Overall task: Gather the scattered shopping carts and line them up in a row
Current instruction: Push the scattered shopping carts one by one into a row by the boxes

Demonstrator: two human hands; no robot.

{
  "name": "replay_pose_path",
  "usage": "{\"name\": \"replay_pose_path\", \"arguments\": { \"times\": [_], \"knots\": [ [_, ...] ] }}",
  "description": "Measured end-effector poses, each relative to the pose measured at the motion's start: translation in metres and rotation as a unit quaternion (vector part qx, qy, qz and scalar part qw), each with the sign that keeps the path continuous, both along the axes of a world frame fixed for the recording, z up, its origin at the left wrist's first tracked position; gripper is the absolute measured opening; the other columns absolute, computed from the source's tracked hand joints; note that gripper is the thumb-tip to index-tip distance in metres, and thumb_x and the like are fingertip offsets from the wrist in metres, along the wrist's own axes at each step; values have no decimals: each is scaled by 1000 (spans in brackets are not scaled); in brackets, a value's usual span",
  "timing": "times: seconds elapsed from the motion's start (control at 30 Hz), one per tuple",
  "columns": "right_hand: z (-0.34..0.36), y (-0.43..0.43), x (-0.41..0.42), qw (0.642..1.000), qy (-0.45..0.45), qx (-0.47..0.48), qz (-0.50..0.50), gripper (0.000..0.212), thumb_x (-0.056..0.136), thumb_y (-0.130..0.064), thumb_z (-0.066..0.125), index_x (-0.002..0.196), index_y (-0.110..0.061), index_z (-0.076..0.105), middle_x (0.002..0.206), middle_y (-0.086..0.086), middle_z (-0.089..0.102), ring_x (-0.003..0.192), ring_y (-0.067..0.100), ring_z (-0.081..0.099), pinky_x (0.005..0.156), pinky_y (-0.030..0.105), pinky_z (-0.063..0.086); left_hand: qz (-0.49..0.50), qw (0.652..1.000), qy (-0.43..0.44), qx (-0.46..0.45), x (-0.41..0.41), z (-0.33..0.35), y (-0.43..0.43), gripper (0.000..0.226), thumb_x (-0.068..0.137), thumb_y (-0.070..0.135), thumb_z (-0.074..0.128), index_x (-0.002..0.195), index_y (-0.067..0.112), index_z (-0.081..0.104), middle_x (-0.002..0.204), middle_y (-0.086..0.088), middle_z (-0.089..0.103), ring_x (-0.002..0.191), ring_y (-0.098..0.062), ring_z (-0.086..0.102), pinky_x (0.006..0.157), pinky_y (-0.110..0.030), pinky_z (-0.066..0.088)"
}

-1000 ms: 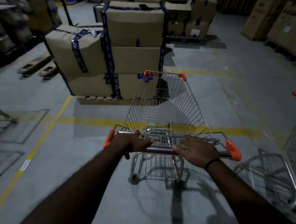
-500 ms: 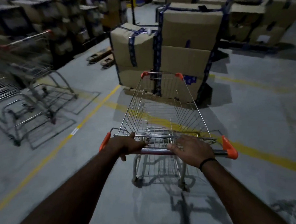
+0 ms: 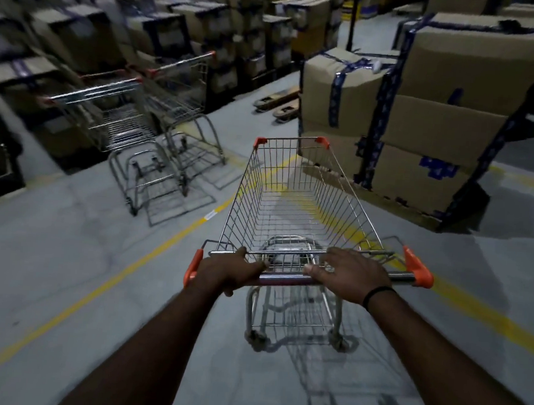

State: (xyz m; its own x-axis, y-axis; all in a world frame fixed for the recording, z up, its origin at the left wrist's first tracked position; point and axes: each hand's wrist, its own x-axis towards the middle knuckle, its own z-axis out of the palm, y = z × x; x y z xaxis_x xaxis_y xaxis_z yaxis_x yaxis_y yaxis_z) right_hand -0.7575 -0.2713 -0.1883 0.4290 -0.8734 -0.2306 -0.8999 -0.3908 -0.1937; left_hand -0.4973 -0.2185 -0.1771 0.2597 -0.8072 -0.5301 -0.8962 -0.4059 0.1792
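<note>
You've swung the cart round, and the parked pair is now in your sights.

Lower centre of the frame: your left hand [image 3: 227, 270] is curled tight round the handle bar [image 3: 281, 278], while your right hand [image 3: 350, 275] lies over it with fingers spread flatter, more pressing than gripping. The empty cart [image 3: 293, 210] runs up the middle, nose towards the taped cardboard boxes [image 3: 423, 118] at upper right. A second ago those boxes filled the view dead ahead; now they've slid right and two parked carts [image 3: 145, 121] have come in at centre left, beyond the yellow floor line [image 3: 148, 254]. They're blurred, but look nested or close side by side. That means you're turning onto the row: keep bearing left and bring this one in alongside them.
</note>
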Motion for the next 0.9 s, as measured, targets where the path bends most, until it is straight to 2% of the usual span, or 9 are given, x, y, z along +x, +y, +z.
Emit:
{"name": "replay_pose_path", "arguments": {
  "times": [0.03, 0.13, 0.3, 0.4, 0.47, 0.57, 0.63, 0.8, 0.9],
  "knots": [
    [0, -1, 10, 1000, -2, 1, 10, 90, 81, -90, 16, 138, -32, 54, 152, -8, 45, 136, 20, 44, 107, 46, 41, 11, 1000, -4, -9, 9, 0, 5, 94, 84, 87, 27, 159, 30, 24, 64, -1, 71, 97, -18, 70, 95, -38, 39],
    [1, -6, 42, 999, 4, -1, 44, 84, 86, -85, 20, 140, -31, 52, 153, -6, 44, 137, 20, 43, 107, 44, 40, 37, 998, -16, -38, 37, -3, 15, 88, 84, 84, 29, 155, 31, 32, 67, 5, 67, 76, -11, 69, 78, -34, 41],
    [2, -23, 96, 996, 0, -2, 93, 84, 84, -87, 19, 135, -32, 57, 150, -8, 47, 135, 19, 44, 106, 44, 41, 80, 995, -17, -54, 83, -4, 22, 87, 84, 83, 30, 152, 28, 37, 70, 0, 72, 78, -16, 69, 92, -35, 49],
    [-1, -39, 127, 993, -7, -8, 120, 96, 76, -94, 8, 131, -34, 60, 145, -11, 50, 130, 16, 48, 102, 45, 45, 100, 993, -21, -53, 109, -6, 22, 91, 83, 86, 27, 154, 28, 34, 70, 2, 71, 79, -15, 70, 89, -34, 49],
    [-2, -49, 148, 990, -10, -10, 140, 94, 76, -94, 9, 125, -34, 61, 139, -12, 54, 124, 15, 51, 98, 44, 46, 116, 992, -19, -54, 126, -9, 22, 94, 81, 88, 25, 153, 28, 35, 71, 1, 71, 88, -19, 70, 93, -37, 48],
    [-2, -62, 179, 989, -8, -2, 149, 87, 80, -91, 17, 126, -33, 62, 143, -13, 51, 128, 14, 49, 101, 43, 44, 129, 989, -26, -62, 151, -11, 20, 94, 82, 86, 23, 152, 25, 38, 95, -6, 75, 105, -27, 68, 101, -44, 46],
    [-3, -72, 200, 987, -7, -5, 162, 93, 76, -95, 12, 127, -35, 62, 146, -15, 48, 131, 13, 47, 103, 43, 43, 140, 987, -33, -71, 167, -11, 19, 95, 83, 86, 21, 153, 24, 35, 115, -9, 73, 111, -28, 67, 102, -46, 45],
    [0, -92, 252, 981, -9, 2, 193, 87, 78, -92, 17, 130, -38, 61, 150, -17, 44, 134, 10, 44, 105, 41, 42, 170, 982, -32, -83, 208, -12, 14, 92, 84, 82, 24, 153, 23, 36, 119, -9, 71, 110, -28, 67, 100, -44, 44],
    [4, -105, 290, 977, 1, 9, 215, 79, 83, -86, 23, 133, -38, 59, 154, -16, 40, 137, 11, 41, 108, 39, 38, 179, 979, -41, -86, 237, -6, 7, 86, 89, 76, 27, 152, 19, 38, 135, -12, 63, 123, -32, 59, 102, -43, 42]
  ]
}}
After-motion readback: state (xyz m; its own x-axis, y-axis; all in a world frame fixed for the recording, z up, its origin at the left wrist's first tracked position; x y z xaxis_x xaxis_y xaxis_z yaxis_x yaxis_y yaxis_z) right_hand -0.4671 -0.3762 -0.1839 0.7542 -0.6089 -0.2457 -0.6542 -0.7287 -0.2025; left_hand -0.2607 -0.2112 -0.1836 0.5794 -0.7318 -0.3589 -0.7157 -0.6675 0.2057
